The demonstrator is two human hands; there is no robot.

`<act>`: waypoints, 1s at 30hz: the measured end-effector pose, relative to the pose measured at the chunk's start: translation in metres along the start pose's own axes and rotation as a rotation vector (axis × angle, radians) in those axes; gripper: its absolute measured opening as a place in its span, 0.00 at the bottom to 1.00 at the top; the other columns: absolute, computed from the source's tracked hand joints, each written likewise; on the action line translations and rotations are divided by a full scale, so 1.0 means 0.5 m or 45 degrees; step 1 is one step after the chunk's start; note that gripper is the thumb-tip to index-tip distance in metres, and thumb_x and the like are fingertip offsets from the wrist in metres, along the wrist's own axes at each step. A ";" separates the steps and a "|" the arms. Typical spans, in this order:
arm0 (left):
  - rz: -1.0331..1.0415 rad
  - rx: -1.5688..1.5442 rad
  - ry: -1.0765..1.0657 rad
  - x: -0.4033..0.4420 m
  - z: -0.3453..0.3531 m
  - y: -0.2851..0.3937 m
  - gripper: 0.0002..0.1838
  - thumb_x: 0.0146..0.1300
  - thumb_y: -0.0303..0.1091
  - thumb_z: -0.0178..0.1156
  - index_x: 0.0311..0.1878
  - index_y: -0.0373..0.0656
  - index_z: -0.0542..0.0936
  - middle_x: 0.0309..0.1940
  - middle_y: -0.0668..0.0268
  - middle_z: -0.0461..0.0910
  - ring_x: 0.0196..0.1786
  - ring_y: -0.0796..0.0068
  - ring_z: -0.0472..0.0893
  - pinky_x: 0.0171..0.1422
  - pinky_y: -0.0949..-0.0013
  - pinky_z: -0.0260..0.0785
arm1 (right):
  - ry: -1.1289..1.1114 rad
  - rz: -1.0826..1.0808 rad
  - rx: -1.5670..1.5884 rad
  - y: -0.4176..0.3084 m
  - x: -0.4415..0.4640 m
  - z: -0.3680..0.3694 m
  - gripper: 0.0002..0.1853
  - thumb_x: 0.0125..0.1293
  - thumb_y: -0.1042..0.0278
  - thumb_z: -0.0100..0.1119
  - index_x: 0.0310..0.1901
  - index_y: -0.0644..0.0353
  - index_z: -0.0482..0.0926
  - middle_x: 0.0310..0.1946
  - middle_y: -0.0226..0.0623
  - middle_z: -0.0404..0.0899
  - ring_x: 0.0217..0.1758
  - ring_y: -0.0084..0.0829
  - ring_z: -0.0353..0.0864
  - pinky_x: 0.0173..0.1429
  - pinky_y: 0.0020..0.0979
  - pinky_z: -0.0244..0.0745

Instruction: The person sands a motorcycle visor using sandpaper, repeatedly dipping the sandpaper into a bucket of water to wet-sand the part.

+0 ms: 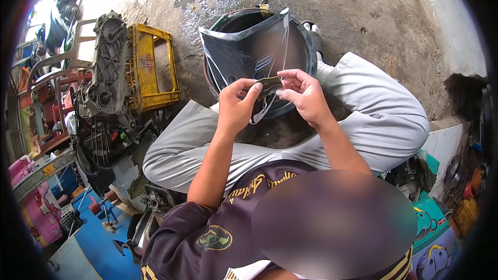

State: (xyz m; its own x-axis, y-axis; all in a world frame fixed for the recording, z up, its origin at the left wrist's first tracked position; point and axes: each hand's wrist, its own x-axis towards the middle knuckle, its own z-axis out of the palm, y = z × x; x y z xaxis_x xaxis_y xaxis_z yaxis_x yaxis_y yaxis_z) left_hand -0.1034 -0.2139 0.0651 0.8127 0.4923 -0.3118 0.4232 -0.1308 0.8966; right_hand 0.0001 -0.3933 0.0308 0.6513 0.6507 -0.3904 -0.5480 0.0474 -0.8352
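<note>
A small, dark olive, strip-like piece (270,84) is stretched between my two hands; its exact kind I cannot make out. My left hand (239,101) is closed on its left end, thumb on top. At the other end, the thumb and fingertips of my right hand (305,96) pinch it. Beneath and beyond the hands, a glossy dark curved panel (233,49) with pale edges and a striped mark lies across a round black tub (310,54). Part of the panel's near edge is hidden behind my left hand.
My crossed legs in grey trousers (384,93) flank the tub. To the left stand a yellow crate (168,96) and a metal engine casing (106,67). A blue surface (101,243) with tools is at lower left. A white wall (456,21) rises at right.
</note>
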 end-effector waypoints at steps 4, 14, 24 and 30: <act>-0.087 -0.271 0.018 -0.004 -0.005 -0.011 0.10 0.77 0.33 0.68 0.50 0.34 0.88 0.36 0.71 0.88 0.38 0.86 0.81 0.44 0.76 0.73 | -0.039 -0.034 -0.012 -0.008 0.002 0.006 0.17 0.70 0.80 0.70 0.60 0.66 0.83 0.42 0.24 0.83 0.46 0.17 0.83 0.55 0.24 0.81; -0.114 -0.529 0.038 -0.014 -0.013 -0.006 0.10 0.78 0.34 0.67 0.51 0.36 0.88 0.41 0.72 0.88 0.44 0.86 0.81 0.52 0.76 0.71 | -0.204 0.054 0.022 -0.013 -0.007 0.009 0.06 0.76 0.71 0.69 0.50 0.60 0.85 0.45 0.26 0.86 0.47 0.17 0.84 0.57 0.25 0.81; -0.141 -0.452 -0.202 -0.024 -0.033 -0.044 0.11 0.78 0.32 0.66 0.55 0.35 0.87 0.46 0.70 0.89 0.49 0.84 0.83 0.58 0.74 0.74 | 0.010 0.008 0.097 -0.009 0.001 0.021 0.04 0.78 0.74 0.65 0.50 0.58 0.81 0.44 0.26 0.86 0.47 0.18 0.85 0.56 0.27 0.82; -0.079 -0.486 -0.130 -0.028 -0.032 -0.071 0.14 0.78 0.35 0.68 0.57 0.33 0.86 0.40 0.72 0.87 0.39 0.87 0.79 0.44 0.78 0.71 | -0.030 0.012 -0.089 -0.015 0.011 0.037 0.08 0.77 0.73 0.66 0.54 0.58 0.81 0.42 0.24 0.84 0.44 0.16 0.83 0.51 0.26 0.80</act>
State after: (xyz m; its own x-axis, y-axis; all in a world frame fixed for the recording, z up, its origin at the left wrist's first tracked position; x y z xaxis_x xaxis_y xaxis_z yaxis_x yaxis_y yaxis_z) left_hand -0.1361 -0.2022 0.0425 0.8340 0.3984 -0.3818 0.3093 0.2354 0.9214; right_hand -0.0021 -0.3759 0.0421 0.6335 0.6686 -0.3895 -0.5151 -0.0112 -0.8570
